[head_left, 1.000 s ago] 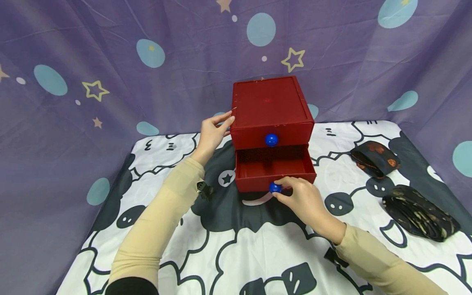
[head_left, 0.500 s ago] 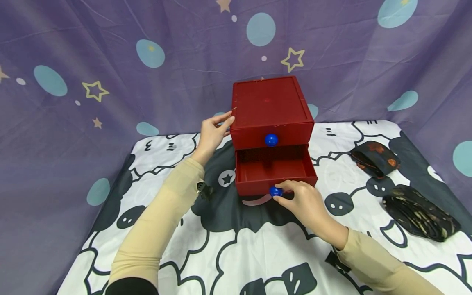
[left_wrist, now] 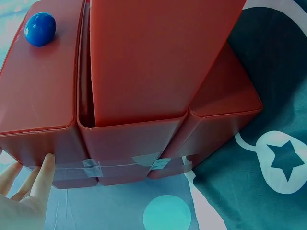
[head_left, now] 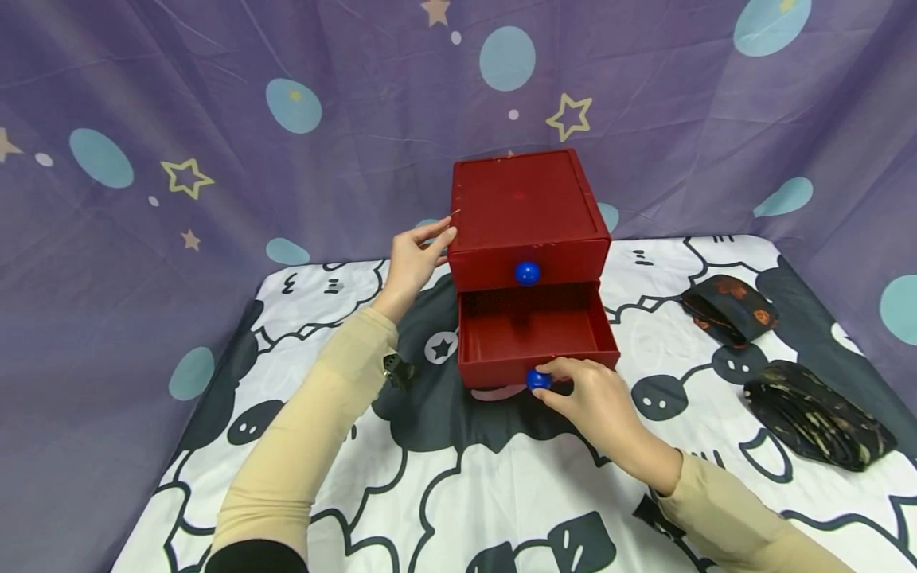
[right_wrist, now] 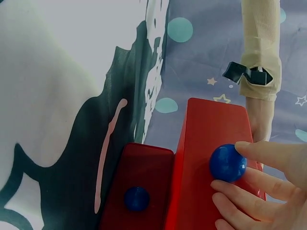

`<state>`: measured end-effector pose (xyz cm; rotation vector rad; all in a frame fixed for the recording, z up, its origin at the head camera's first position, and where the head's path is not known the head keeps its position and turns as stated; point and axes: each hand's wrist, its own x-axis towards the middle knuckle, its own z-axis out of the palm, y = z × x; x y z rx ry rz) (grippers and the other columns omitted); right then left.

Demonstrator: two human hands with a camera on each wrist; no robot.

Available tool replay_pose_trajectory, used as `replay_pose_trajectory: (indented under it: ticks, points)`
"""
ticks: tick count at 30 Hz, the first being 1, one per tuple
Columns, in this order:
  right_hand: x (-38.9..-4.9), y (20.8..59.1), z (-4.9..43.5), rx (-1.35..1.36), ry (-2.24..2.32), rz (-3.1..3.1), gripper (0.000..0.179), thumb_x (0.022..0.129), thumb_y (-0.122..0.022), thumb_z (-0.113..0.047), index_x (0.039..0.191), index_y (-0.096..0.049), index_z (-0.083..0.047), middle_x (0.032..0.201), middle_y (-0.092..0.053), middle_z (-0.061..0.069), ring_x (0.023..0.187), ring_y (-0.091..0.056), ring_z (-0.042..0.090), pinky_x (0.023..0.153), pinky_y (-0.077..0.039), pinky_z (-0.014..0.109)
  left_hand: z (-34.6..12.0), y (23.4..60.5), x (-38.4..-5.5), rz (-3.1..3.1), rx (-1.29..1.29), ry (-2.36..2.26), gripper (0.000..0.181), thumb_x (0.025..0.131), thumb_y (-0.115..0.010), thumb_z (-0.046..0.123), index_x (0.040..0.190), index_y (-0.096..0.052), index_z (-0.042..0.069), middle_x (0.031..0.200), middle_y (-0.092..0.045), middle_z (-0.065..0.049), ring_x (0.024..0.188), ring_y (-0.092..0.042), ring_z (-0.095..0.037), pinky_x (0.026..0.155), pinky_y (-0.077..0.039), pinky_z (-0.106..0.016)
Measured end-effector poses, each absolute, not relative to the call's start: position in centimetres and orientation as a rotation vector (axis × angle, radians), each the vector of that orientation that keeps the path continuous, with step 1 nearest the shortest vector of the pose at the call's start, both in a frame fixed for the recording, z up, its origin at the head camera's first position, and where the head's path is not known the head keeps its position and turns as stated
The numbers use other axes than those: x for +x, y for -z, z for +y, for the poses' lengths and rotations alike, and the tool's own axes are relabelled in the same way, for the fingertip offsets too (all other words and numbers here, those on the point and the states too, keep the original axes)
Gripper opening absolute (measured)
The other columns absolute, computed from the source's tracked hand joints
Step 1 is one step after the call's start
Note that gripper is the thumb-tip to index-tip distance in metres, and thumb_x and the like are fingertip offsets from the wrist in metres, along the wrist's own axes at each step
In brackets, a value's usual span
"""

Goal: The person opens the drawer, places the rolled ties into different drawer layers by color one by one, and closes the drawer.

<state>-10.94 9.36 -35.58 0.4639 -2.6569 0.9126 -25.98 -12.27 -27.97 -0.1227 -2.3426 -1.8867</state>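
A red drawer cabinet [head_left: 526, 199] stands at the back of the cloth-covered surface. Its middle drawer [head_left: 494, 374] is pulled well out, and the part of its inside seen from the head is bare. Thumb and index finger of my right hand [head_left: 602, 410] pinch that drawer's round blue knob [head_left: 537, 380]. My left hand [head_left: 410, 263] touches the cabinet's left side near the top with its fingertips, the fingers fairly straight. The top drawer, with its own blue knob [head_left: 528, 273], is closed. In the right wrist view, the bottom drawer's knob [right_wrist: 136, 198] also shows.
To the right lie a dark folded cloth with orange patterns [head_left: 729, 309] and a folded camouflage-patterned cloth [head_left: 817, 414]. A purple curtain [head_left: 387, 103] hangs right behind the cabinet. A black-and-white printed sheet [head_left: 458, 493] covers the surface.
The middle drawer has slid a little further out towards me, with my right hand moving along on its knob. My left hand has stayed at the cabinet's side.
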Motion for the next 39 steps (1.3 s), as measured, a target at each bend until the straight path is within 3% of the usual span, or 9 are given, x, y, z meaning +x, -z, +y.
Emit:
replay_pose_trajectory:
  ticks: [15, 23, 39]
  points:
    - [-10.7, 35.7, 9.5, 0.479, -0.893, -2.648, 0.028, 0.064, -0.08, -0.021, 0.089, -0.071, -0.012, 0.083, -0.068, 0.001, 0.078, -0.062, 0.018, 0.067, -0.053, 0.033, -12.3, 28.1, -26.0, -2.347, -0.142, 1.874, 0.034, 0.086, -0.059, 0.016, 0.117, -0.058, 0.003, 0.121, -0.055, -0.007, 0.097, -0.059, -0.022, 0.073, -0.054, -0.026]
    - [-10.8, 35.5, 9.9, 0.515, -0.942, -2.682, 0.029, 0.066, -0.078, -0.018, 0.093, -0.071, -0.011, 0.087, -0.068, 0.002, 0.081, -0.063, 0.019, 0.074, -0.053, 0.038, -12.3, 27.9, -25.7, -2.325, -0.149, 1.882, 0.034, 0.084, -0.062, 0.019, 0.115, -0.06, 0.004, 0.117, -0.058, -0.004, 0.093, -0.061, -0.017, 0.072, -0.054, -0.026]
    - [-11.2, 33.7, 12.3, 0.698, -1.136, -2.789, 0.025, 0.074, -0.071, -0.008, 0.099, -0.068, -0.01, 0.089, -0.067, 0.002, 0.076, -0.063, 0.015, 0.07, -0.055, 0.035, -12.3, 28.0, -25.9, -2.35, -0.144, 1.865, 0.034, 0.086, -0.059, 0.016, 0.118, -0.058, 0.004, 0.121, -0.055, -0.007, 0.096, -0.059, -0.02, 0.073, -0.054, -0.026]
